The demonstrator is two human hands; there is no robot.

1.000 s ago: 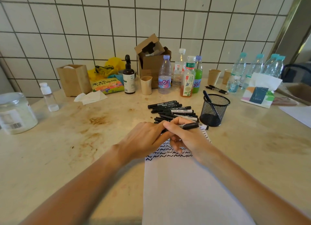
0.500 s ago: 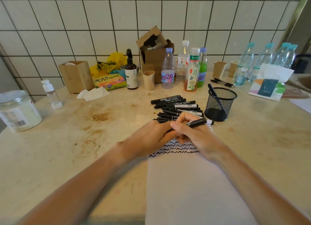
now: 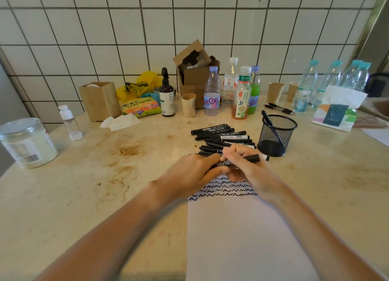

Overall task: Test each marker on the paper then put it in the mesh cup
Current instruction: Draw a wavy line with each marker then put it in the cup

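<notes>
My right hand [image 3: 244,165] grips a black marker [image 3: 250,158] that lies level above the top of the white paper [image 3: 242,234]. My left hand [image 3: 189,171] holds the marker's left end, fingers curled round it; that end is hidden. Rows of black squiggles [image 3: 227,190] cross the paper just under both hands. Several black markers [image 3: 221,134] lie in a pile behind the hands. The black mesh cup [image 3: 276,135] stands right of the pile with one marker leaning inside it.
Bottles [image 3: 242,93], paper cups [image 3: 275,92], a cardboard box [image 3: 195,74] and a wooden box [image 3: 99,101] line the tiled wall. A plastic jar [image 3: 27,142] stands far left, a tissue pack [image 3: 336,112] far right. Two pens [image 3: 277,108] lie behind the cup.
Both hands stay joined on the marker over the paper's top edge. The view has shifted a little; the marker looks slightly further out to the right of my right hand.
</notes>
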